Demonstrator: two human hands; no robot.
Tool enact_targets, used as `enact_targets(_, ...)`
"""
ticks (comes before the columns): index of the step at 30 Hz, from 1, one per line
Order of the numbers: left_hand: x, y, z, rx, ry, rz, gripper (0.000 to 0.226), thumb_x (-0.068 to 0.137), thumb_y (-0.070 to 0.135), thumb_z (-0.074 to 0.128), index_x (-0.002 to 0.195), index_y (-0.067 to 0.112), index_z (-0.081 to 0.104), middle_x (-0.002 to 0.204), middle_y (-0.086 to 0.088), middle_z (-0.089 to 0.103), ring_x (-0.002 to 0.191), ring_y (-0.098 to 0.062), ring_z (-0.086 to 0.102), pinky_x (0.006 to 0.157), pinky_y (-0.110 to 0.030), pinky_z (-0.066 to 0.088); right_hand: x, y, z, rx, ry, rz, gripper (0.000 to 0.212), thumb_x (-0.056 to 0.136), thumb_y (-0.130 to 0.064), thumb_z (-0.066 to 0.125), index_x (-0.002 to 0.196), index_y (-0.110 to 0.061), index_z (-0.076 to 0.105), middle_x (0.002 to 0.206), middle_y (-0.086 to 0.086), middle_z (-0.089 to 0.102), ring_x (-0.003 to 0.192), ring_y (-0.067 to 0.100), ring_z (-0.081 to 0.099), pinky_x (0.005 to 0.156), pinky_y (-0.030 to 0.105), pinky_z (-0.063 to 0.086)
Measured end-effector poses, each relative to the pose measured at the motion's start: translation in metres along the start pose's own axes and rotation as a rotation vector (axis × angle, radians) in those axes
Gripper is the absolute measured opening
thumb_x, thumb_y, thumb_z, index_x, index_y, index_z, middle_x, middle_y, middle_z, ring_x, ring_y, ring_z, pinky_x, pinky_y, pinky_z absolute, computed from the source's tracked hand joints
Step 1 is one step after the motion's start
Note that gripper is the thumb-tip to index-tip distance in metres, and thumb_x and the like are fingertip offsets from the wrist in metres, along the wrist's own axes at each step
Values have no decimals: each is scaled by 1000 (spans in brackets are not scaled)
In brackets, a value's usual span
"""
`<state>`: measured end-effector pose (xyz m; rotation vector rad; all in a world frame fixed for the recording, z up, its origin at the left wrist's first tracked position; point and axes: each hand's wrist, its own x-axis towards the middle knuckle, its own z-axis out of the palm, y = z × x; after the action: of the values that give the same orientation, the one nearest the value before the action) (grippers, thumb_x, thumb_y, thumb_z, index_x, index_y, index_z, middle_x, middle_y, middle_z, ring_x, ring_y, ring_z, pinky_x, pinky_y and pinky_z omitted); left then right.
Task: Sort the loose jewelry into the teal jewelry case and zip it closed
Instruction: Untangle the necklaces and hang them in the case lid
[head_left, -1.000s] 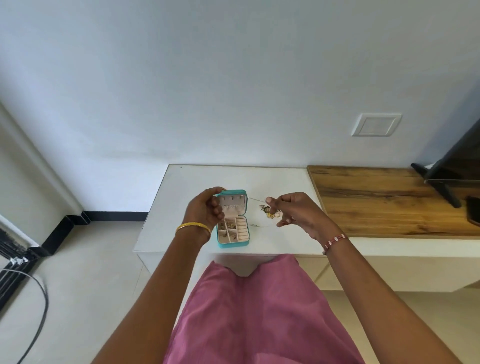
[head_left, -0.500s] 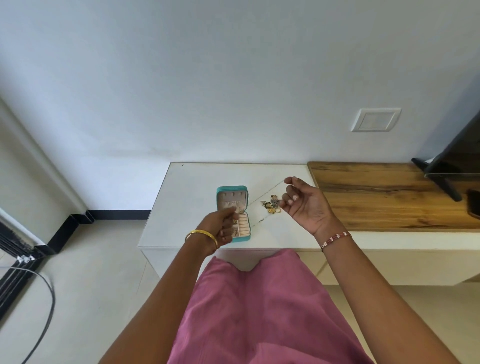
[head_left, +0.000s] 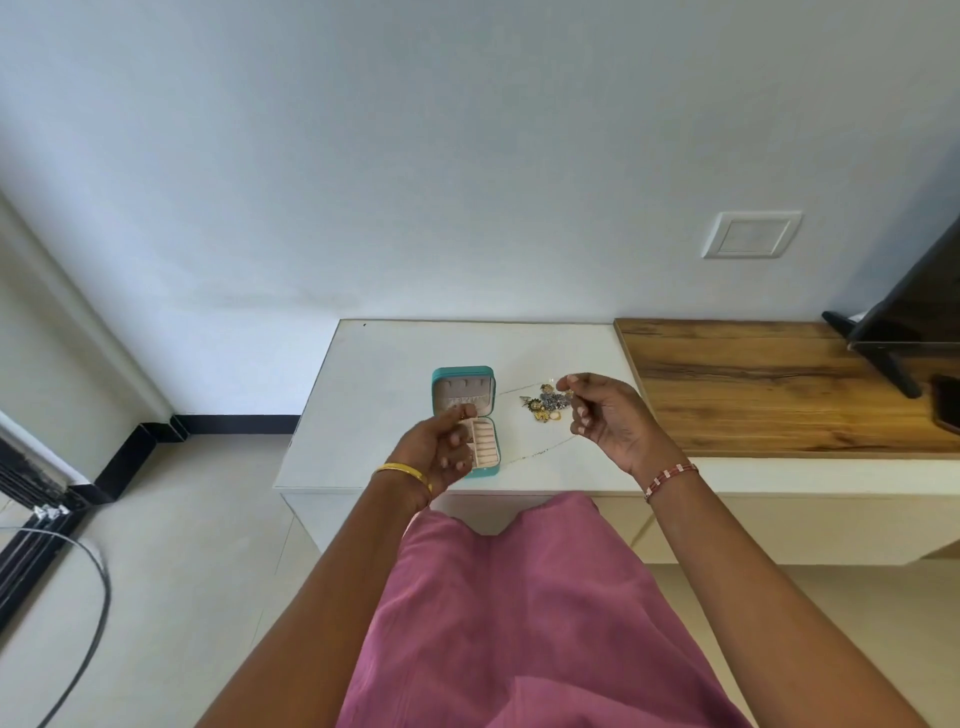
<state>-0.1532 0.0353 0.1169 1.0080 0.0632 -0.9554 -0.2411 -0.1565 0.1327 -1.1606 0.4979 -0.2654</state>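
The teal jewelry case lies open on the white tabletop, lid tilted back and pink lining showing. My left hand hovers over its lower tray and hides part of it, thumb and forefinger pinched. My right hand is raised just right of a small pile of gold and silver jewelry, fingers pinched too. A thin chain runs between the two hands, and a second strand of it hangs lower toward the table's front edge.
A wooden counter section adjoins the white top on the right, with a TV on a black stand and a dark flat object at the far right. A wall switch is above. A cable loops on the floor at left.
My left hand left the case's lid and came down in front of the tray. My right hand lifted a chain out of the pile, and it now spans both hands.
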Motion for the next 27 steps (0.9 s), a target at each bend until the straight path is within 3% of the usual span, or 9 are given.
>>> enact_targets(5,3,5,2,-106,103,70,21,90,17,42,77,10,57,45,4,49,32,-8,34,42,-14,40,3,13,-7,216,48,93,38,91,-25,53,56,-15,45,42,-3,43,41,10,41,44,20,42)
enact_targets(8,3,4,4,-169,115,79,22,88,14,39,74,9,56,46,2,51,36,-10,42,48,-17,46,4,15,-10,368,47,83,48,93,-27,49,46,-17,44,43,0,45,47,14,52,55,25,54)
enact_targets(11,3,2,8,-220,141,73,24,86,13,37,70,9,54,47,0,51,45,-13,48,56,-25,48,0,14,-6,490,30,66,47,94,-25,46,47,-15,45,43,3,47,50,19,59,67,35,58)
enact_targets(13,5,0,8,-260,173,67,24,86,12,37,69,8,53,49,-2,49,49,-16,49,59,-28,47,-1,12,-3,523,12,69,40,95,-24,44,56,-13,46,42,2,45,47,18,56,65,35,59)
enact_targets(17,5,-4,-1,-217,216,46,21,89,9,40,77,5,57,58,-6,54,55,-18,56,65,-31,51,1,14,-1,433,53,96,28,95,-19,43,69,-11,50,41,-1,44,38,11,46,53,25,55)
enact_targets(19,5,-7,-6,-147,243,29,20,91,6,42,81,2,60,65,-9,58,60,-20,58,60,-29,55,4,18,-3,376,77,101,24,95,-16,44,74,-9,54,43,-1,47,39,11,47,51,25,54)
enact_targets(23,12,-16,-20,-45,313,-12,13,89,2,50,86,0,62,53,-8,64,45,-16,63,51,-27,56,7,26,-7,244,117,91,20,93,-11,48,81,-7,63,51,-1,55,46,10,54,54,25,55)
enact_targets(27,25,-27,-34,35,362,-42,12,87,-1,50,80,2,60,47,-5,64,59,-19,62,59,-29,55,15,35,-14,137,210,124,14,90,-5,53,83,-5,65,55,3,57,48,13,54,52,24,55)
